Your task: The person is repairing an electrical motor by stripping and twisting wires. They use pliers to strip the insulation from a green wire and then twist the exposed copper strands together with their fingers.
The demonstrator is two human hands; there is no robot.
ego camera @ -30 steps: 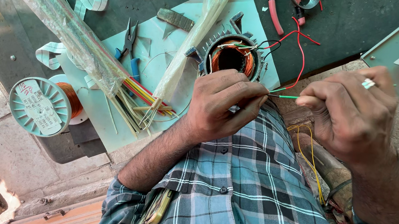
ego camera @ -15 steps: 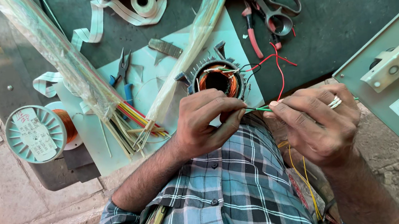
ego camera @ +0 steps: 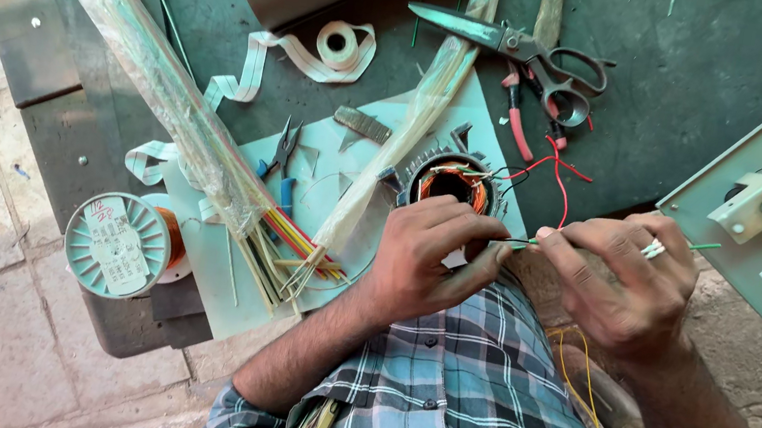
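Green thin wire [ego camera: 521, 243], taut, pinched closed between left hand [ego camera: 430, 256] and right hand [ego camera: 625, 283]; copper-wound stator [ego camera: 450, 182] just behind

This is looking like a small electrical repair workshop: a motor stator [ego camera: 450, 182] with copper windings is sitting at the centre of the dark surface [ego camera: 698, 80], scissors [ego camera: 524, 47] lying at one o'clock, a copper wire spool [ego camera: 120, 244] resting at eight o'clock, pliers [ego camera: 285, 153] lying at ten o'clock.

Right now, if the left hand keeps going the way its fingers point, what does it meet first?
The left hand points right along the thin green wire; it would first meet the right hand's fingertips, almost touching already, though depth is uncertain.
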